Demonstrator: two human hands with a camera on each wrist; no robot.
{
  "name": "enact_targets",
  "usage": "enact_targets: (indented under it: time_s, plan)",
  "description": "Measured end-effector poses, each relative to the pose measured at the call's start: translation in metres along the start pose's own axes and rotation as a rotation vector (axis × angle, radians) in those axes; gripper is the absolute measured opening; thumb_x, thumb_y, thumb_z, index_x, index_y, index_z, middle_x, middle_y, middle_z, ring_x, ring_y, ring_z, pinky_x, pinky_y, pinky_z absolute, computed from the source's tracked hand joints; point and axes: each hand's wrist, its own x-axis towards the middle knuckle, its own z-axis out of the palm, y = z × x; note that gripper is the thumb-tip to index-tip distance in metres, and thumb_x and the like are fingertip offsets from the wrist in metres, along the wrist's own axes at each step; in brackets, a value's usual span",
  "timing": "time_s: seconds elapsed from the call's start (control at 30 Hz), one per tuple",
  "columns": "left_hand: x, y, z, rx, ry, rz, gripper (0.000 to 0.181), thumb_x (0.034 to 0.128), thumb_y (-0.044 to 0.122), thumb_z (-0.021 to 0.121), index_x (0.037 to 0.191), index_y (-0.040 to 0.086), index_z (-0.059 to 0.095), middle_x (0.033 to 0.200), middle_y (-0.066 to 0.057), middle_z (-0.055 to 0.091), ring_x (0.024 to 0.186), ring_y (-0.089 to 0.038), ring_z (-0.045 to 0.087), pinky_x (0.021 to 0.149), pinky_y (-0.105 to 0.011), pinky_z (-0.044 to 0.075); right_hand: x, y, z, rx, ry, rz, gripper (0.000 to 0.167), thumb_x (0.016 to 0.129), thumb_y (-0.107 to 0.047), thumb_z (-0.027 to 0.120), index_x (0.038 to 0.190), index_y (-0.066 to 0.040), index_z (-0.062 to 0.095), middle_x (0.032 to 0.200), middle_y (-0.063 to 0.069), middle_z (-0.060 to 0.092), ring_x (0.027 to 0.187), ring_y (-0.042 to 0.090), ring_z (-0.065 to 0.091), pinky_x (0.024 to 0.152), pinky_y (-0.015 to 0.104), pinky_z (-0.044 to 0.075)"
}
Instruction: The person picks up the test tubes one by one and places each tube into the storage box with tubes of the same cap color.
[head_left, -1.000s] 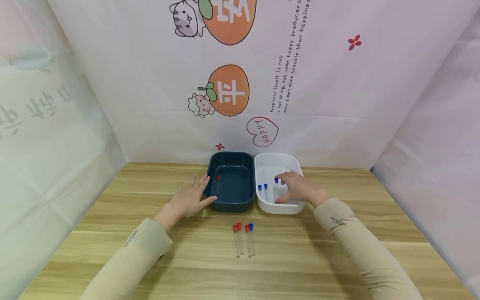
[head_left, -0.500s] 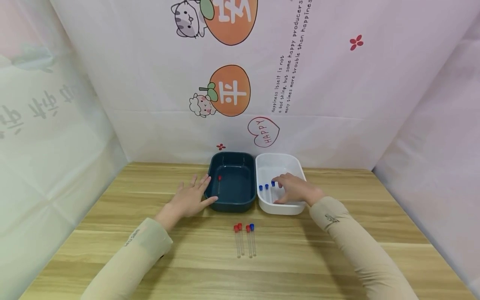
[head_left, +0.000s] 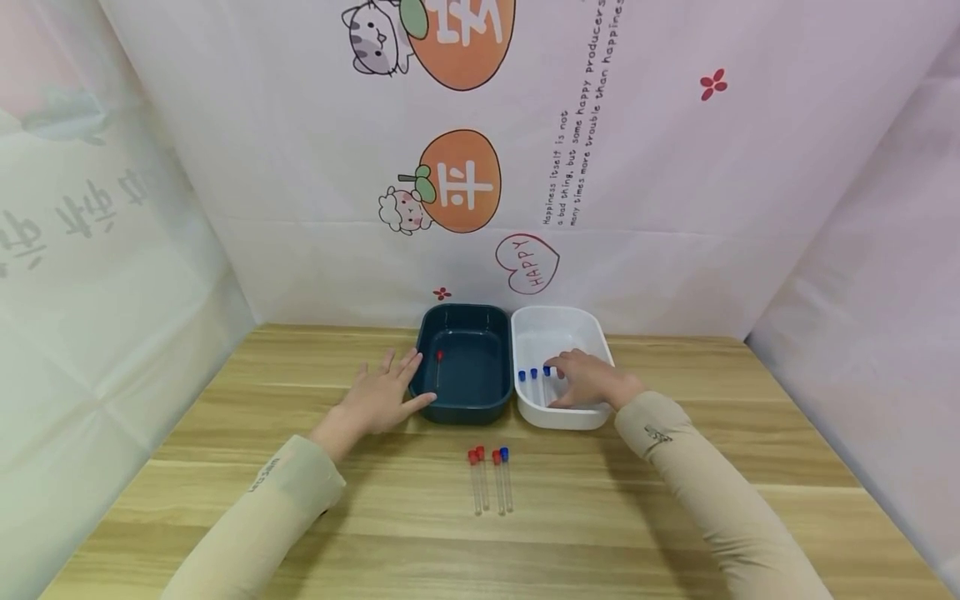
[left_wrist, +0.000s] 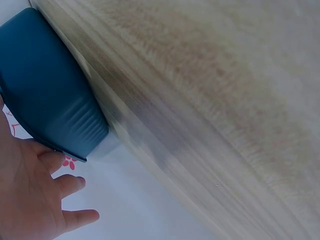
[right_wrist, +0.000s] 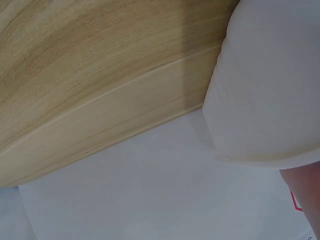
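In the head view my right hand (head_left: 588,379) reaches into the white box (head_left: 564,418), its thumb and fingers around a blue-capped tube (head_left: 547,371). Two more blue-capped tubes (head_left: 528,374) lie left of that one. My left hand (head_left: 373,400) rests with spread fingers at the left rim of the dark teal box (head_left: 467,414), which holds one red-capped tube (head_left: 439,357). The left wrist view shows the left hand (left_wrist: 30,195) beside the teal box (left_wrist: 45,75). In the right wrist view, the white box (right_wrist: 270,85) hides most of the right hand (right_wrist: 304,190).
Several capped tubes lie on the wooden table (head_left: 360,533) in front of the boxes: three with red caps (head_left: 497,457) and one with a blue cap (head_left: 504,454). A printed cloth (head_left: 637,250) hangs behind the boxes, and pale cloths hang at both sides.
My right hand has moved slightly left and lower inside the white box, bringing the blue-capped tube closer to the other two. The left hand has stayed at the teal box.
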Motion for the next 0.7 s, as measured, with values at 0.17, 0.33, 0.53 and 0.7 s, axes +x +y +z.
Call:
enact_targets:
  time_s: [0.17, 0.33, 0.53, 0.7]
  plan:
    - [0.0003, -0.0005, 0.0011, -0.003, 0.002, 0.001, 0.084, 0.105, 0.062, 0.04, 0.164, 0.006, 0.021, 0.17, -0.012, 0.018, 0.153, -0.044, 0.013, 0.113, -0.074, 0.016, 0.0013, 0.0011, 0.0005, -0.008, -0.008, 0.011, 0.078, 0.083, -0.04, 0.085, 0.141, 0.004, 0.056, 0.111, 0.009, 0.066, 0.103, 0.026, 0.058, 0.094, 0.046, 0.051]
    - [0.0006, -0.0015, 0.0005, 0.0, 0.001, -0.002, 0.084, 0.105, 0.063, 0.039, 0.164, 0.006, 0.02, 0.17, -0.012, 0.017, 0.154, -0.043, 0.013, 0.113, -0.074, 0.016, 0.0039, 0.0035, 0.001, -0.024, -0.02, 0.024, 0.079, 0.083, -0.043, 0.084, 0.142, 0.002, 0.057, 0.113, 0.01, 0.066, 0.105, 0.027, 0.058, 0.096, 0.046, 0.05]
    - [0.0002, -0.0011, -0.0014, 0.011, 0.005, 0.003, 0.084, 0.1051, 0.062, 0.04, 0.164, 0.006, 0.021, 0.169, -0.012, 0.018, 0.153, -0.044, 0.014, 0.113, -0.074, 0.017, 0.0051, 0.006, 0.0014, -0.041, -0.043, 0.046, 0.078, 0.083, -0.043, 0.084, 0.141, 0.002, 0.058, 0.112, 0.009, 0.065, 0.106, 0.028, 0.058, 0.096, 0.048, 0.05]
    - [0.0006, -0.0014, 0.0002, 0.015, 0.003, 0.005, 0.084, 0.1047, 0.063, 0.04, 0.164, 0.006, 0.021, 0.169, -0.013, 0.018, 0.153, -0.044, 0.015, 0.113, -0.074, 0.018, 0.0051, 0.0066, 0.0023, -0.046, -0.054, 0.053, 0.078, 0.083, -0.044, 0.084, 0.141, 0.001, 0.058, 0.11, 0.008, 0.064, 0.105, 0.027, 0.058, 0.096, 0.048, 0.05]
